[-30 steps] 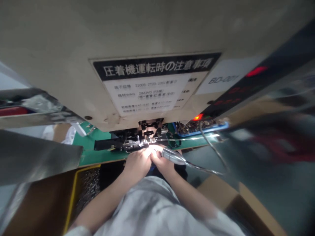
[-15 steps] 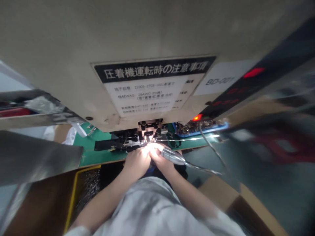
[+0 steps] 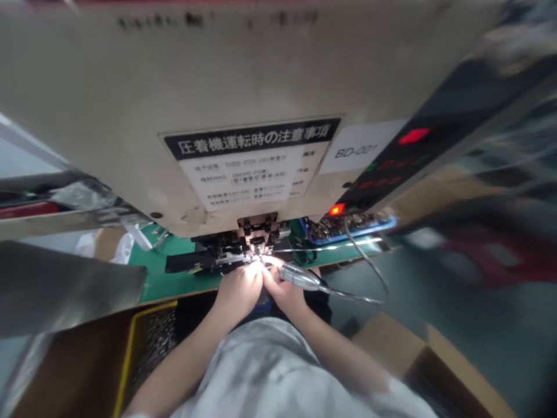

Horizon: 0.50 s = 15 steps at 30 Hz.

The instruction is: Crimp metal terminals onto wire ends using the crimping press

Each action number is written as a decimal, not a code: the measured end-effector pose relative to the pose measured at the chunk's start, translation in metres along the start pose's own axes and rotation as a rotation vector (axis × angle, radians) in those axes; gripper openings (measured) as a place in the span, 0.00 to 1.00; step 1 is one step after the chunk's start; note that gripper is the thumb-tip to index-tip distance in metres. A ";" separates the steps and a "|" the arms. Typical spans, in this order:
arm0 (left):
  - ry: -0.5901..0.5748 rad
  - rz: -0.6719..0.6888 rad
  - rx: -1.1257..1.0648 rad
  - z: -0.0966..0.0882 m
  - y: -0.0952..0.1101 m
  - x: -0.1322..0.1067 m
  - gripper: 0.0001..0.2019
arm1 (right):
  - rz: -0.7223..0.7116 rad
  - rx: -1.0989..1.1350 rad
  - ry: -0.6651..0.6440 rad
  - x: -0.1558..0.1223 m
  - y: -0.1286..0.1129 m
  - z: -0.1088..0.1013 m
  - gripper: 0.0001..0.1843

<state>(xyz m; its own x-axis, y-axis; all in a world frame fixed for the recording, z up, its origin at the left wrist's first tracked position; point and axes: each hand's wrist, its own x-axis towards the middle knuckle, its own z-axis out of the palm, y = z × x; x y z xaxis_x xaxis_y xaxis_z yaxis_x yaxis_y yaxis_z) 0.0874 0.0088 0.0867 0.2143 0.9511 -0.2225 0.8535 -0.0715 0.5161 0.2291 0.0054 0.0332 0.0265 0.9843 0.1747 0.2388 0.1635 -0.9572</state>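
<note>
My left hand (image 3: 237,293) and my right hand (image 3: 282,293) meet just below the crimping die (image 3: 256,244) of a beige crimping machine (image 3: 243,186). My right hand grips a silver metal handpiece (image 3: 300,277), and a thin grey cable (image 3: 361,301) trails from its rear end. The left fingertips pinch towards the die, but glare hides anything thin between them. A thin bright wire (image 3: 326,248) runs to the right from the die.
A green work mat (image 3: 174,285) lies under the machine. Behind it stands a blue tray of metal parts (image 3: 350,229). A yellow-rimmed bin of small metal pieces (image 3: 152,342) sits at lower left, a cardboard box (image 3: 391,342) at lower right.
My view has tilted, so the machine and its label sit lower and look smaller. My hands stay together at the die, and the handpiece's cable hangs in a different curve.
</note>
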 end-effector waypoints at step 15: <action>0.135 0.297 -0.396 0.079 0.007 -0.015 0.19 | 0.107 0.305 0.106 -0.062 0.056 -0.027 0.11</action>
<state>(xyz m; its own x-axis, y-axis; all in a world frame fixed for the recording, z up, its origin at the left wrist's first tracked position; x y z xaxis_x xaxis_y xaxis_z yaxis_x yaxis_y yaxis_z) 0.1272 -0.0300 0.0285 0.3343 0.9394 0.0765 0.5142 -0.2498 0.8205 0.2675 -0.0481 -0.0246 0.1399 0.9872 0.0768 -0.0715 0.0874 -0.9936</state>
